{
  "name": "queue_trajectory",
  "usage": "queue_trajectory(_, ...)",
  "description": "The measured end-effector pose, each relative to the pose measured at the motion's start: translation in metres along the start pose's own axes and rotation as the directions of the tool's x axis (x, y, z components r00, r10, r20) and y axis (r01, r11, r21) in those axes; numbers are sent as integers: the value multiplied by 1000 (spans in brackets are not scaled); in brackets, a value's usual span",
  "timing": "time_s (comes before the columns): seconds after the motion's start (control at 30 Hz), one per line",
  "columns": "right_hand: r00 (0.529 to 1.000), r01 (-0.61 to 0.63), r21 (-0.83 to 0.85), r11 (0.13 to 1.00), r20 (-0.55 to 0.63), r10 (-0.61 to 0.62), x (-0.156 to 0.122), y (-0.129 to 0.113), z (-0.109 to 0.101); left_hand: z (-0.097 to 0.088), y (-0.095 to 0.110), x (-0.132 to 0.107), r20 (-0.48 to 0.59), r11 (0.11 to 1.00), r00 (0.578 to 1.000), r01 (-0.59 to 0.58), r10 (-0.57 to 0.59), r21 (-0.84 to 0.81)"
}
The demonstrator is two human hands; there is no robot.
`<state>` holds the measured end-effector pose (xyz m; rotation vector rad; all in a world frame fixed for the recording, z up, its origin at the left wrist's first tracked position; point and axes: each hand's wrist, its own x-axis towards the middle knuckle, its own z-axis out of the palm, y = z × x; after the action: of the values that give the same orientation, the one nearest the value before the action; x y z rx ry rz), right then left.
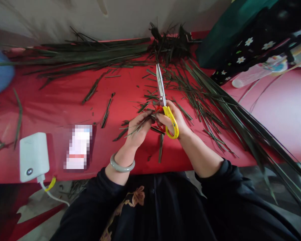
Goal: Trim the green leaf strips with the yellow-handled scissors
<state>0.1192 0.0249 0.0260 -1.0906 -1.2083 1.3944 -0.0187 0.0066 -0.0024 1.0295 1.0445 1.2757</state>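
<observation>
Leaf strip (137, 124) being pinched in left hand (136, 130) near table's front edge; right hand (174, 122) gripping scissors (163, 100), blades pointing away. Cut pieces (100, 100) littering middle; long leaves (90, 53) waiting along back edge.

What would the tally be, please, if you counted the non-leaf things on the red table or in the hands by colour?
Yellow-handled scissors, in the right hand: 1
White power bank: 1
White blurred pack: 1
Clear plastic bottle: 1
Grey-green bangle by the left hand: 1
Total: 5
</observation>
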Motion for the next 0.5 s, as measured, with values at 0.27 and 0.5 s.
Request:
queue_trajectory(0.27, 997, -56, 82, 995, 63, 51, -4, -8, -8, 0, -5, 3, -30, 996, 999, -16, 19, 90)
queue_trajectory(0.5, 996, -17, 86, 996, 86, 9, -4, -3, -10, -3, -9, 4, -73, 992, 997, 36, -27, 119)
